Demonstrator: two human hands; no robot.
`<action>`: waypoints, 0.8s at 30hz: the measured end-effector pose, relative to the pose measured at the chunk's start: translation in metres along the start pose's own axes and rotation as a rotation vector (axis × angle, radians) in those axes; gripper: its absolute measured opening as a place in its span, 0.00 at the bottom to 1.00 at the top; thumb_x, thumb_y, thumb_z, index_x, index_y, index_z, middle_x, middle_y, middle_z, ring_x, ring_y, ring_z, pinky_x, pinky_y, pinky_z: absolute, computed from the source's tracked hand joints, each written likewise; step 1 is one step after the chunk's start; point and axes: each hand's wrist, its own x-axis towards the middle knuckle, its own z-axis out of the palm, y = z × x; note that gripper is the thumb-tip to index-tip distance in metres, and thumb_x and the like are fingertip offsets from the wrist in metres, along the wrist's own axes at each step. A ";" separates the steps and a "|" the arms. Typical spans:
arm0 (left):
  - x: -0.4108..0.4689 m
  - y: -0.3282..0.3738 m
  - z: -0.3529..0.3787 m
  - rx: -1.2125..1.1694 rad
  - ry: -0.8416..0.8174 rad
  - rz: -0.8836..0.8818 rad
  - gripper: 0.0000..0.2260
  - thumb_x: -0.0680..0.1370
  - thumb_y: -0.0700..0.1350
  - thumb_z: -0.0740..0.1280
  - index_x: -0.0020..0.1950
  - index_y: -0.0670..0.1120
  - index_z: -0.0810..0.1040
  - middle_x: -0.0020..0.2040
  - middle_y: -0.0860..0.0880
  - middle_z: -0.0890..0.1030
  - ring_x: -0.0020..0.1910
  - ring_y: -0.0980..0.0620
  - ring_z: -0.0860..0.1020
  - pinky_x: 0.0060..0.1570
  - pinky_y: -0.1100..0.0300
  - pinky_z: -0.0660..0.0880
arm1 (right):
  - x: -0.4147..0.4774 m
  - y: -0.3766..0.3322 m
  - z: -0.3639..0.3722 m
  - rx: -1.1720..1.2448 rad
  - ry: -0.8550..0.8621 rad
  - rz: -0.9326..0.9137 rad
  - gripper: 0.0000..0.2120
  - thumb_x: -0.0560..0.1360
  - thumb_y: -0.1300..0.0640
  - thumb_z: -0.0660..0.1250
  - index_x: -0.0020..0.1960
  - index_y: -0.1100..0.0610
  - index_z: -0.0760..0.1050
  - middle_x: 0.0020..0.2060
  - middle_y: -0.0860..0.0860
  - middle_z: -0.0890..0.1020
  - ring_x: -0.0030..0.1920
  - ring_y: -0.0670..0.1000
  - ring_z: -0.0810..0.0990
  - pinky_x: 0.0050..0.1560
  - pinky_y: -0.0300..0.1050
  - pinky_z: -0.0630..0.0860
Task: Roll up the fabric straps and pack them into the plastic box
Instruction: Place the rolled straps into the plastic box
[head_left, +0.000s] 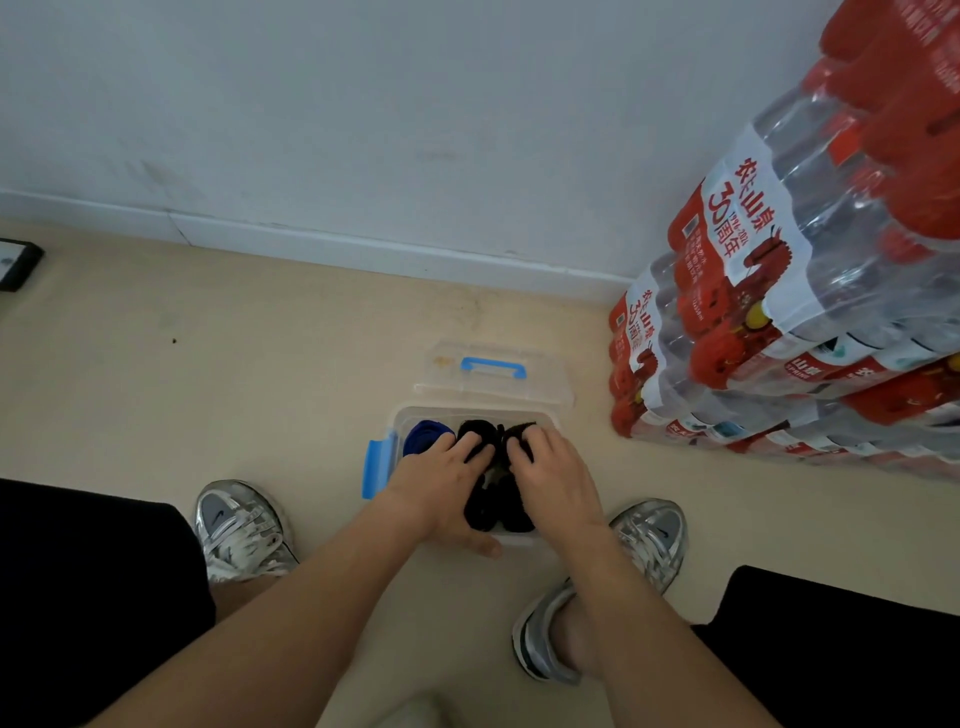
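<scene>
A clear plastic box (415, 414) with a blue side latch (378, 467) stands on the floor between my feet. Inside lie a rolled blue strap (423, 435) at the left and several rolled black straps (498, 506) filling the rest. My left hand (441, 483) rests on the black rolls, fingers spread and pressing down, thumb over the box's near rim. My right hand (553, 478) presses on the black rolls at the right side, fingers slightly bent. Both hands hide much of the box's inside.
The box's clear lid (540, 384) with a blue handle (493, 366) lies flat just behind the box. Stacked packs of bottled water (805, 312) stand at the right against the wall. My two shoes flank the box. A dark object (18, 265) lies far left.
</scene>
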 end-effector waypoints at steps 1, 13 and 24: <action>0.000 0.000 0.001 -0.001 0.006 0.005 0.61 0.66 0.81 0.70 0.88 0.51 0.50 0.85 0.52 0.55 0.82 0.46 0.58 0.72 0.43 0.75 | 0.002 -0.004 0.000 -0.021 -0.037 -0.007 0.15 0.67 0.65 0.80 0.52 0.60 0.84 0.48 0.56 0.81 0.46 0.57 0.82 0.45 0.50 0.81; -0.009 -0.018 -0.011 -0.090 -0.016 0.062 0.42 0.74 0.71 0.73 0.81 0.49 0.70 0.85 0.52 0.60 0.77 0.46 0.66 0.73 0.47 0.72 | 0.046 -0.012 -0.023 0.037 -0.463 0.066 0.11 0.83 0.58 0.64 0.64 0.58 0.78 0.63 0.57 0.79 0.64 0.60 0.80 0.56 0.53 0.76; -0.030 -0.036 -0.021 -0.050 0.291 -0.209 0.17 0.82 0.51 0.64 0.70 0.48 0.74 0.68 0.46 0.70 0.66 0.42 0.69 0.61 0.49 0.73 | 0.075 -0.003 -0.028 0.044 -0.241 0.116 0.24 0.82 0.62 0.63 0.77 0.54 0.67 0.69 0.55 0.76 0.69 0.59 0.76 0.68 0.55 0.68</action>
